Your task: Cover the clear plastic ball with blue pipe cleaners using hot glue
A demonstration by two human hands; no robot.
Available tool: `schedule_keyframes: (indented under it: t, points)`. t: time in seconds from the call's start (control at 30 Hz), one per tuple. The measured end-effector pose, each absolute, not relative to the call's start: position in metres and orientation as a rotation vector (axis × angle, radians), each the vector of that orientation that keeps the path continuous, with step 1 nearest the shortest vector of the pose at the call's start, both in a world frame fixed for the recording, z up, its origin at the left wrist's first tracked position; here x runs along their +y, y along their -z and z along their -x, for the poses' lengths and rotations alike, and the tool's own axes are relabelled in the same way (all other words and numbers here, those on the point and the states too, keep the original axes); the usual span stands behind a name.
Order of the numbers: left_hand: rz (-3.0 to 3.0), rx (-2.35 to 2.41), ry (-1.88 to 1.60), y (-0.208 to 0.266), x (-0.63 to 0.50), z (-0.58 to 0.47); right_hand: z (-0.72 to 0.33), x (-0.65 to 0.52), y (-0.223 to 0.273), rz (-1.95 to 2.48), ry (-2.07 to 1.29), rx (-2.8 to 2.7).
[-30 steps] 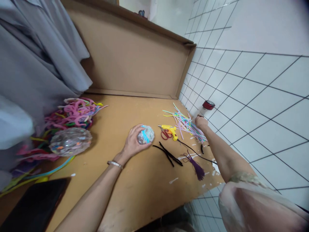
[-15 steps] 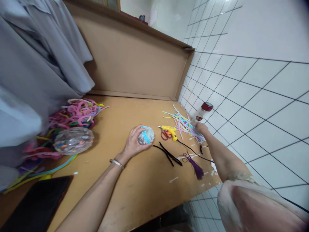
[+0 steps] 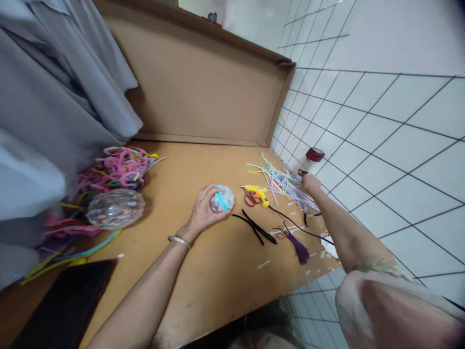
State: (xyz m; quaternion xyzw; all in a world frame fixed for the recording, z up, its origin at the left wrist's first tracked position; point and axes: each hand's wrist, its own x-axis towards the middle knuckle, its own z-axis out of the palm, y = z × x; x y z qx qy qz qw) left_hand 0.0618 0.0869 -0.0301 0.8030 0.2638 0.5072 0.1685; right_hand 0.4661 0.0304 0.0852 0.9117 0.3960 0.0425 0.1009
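My left hand (image 3: 204, 209), with a bracelet at the wrist, curls round a small clear, textured ball (image 3: 224, 199) with a bright blue band, resting at the table's middle. At the far right my right hand (image 3: 311, 185) reaches over a pile of pastel pipe cleaners (image 3: 281, 182). Its fingers are bent together, and what they pinch, if anything, is hidden. Just behind that hand stands a clear jar with a red-rimmed lid (image 3: 315, 154). Between the hands lie a yellow glue gun (image 3: 258, 193) and red-handled scissors (image 3: 250, 199).
Black pipe cleaners (image 3: 258, 230) and a purple bundle of cord (image 3: 300, 249) lie nearer me. On the left are a clear faceted bowl (image 3: 116, 208), a heap of pink pipe cleaners (image 3: 125, 167) and a dark tablet-like slab (image 3: 65, 305). Cardboard (image 3: 203, 82) and tiled wall (image 3: 381, 126) border the table.
My right hand has shifted slightly right and up beside the jar, its fingers drawn in. My left hand keeps its hold on the ball. The view has moved slightly.
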Motion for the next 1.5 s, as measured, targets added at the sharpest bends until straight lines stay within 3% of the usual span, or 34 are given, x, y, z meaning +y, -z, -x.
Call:
schedule_keyframes:
  t: [0.3, 0.4, 0.47, 0.57, 0.73, 0.8, 0.97, 1.1, 1.23, 1.5]
  points:
    - [-2.292, 0.726, -1.469, 0.030, 0.089, -0.065, -0.412, 0.023, -0.188, -2.545, -0.567, 1.234]
    - [-2.294, 0.707, -1.481, 0.028, 0.087, -0.065, -0.372, 0.028, -0.223, -2.637, -0.906, 1.292]
    - [-2.288, 0.691, -1.499, 0.027, 0.086, -0.066, -0.340, 0.028, -0.234, -2.792, -0.957, 1.381]
    - [-2.271, 0.694, -1.512, 0.028, 0.085, -0.065, -0.296, 0.024, -0.219, -2.969, -0.647, 1.837]
    - [-2.239, 0.694, -1.496, 0.029, 0.087, -0.063, -0.246, -0.001, -0.119, -2.992, 0.550, 2.294]
    - [-2.215, 0.697, -1.492, 0.030, 0.089, -0.063, -0.237, -0.017, -0.078, -2.944, 0.836, 2.282]
    - [-2.159, 0.704, -1.471, 0.028, 0.090, -0.063, -0.230, -0.065, -0.023, -2.744, 0.663, 2.288]
    - [-2.147, 0.711, -1.462, 0.027, 0.090, -0.063, -0.234, -0.101, -0.022, -2.572, 0.559, 2.327]
    - [-2.189, 0.718, -1.446, 0.029, 0.091, -0.063, -0.239, -0.113, -0.035, -2.410, 0.760, 2.421]
    - [-2.267, 0.669, -1.404, 0.029, 0.091, -0.061, -0.232, -0.002, -0.035, -2.952, 1.041, 2.855]
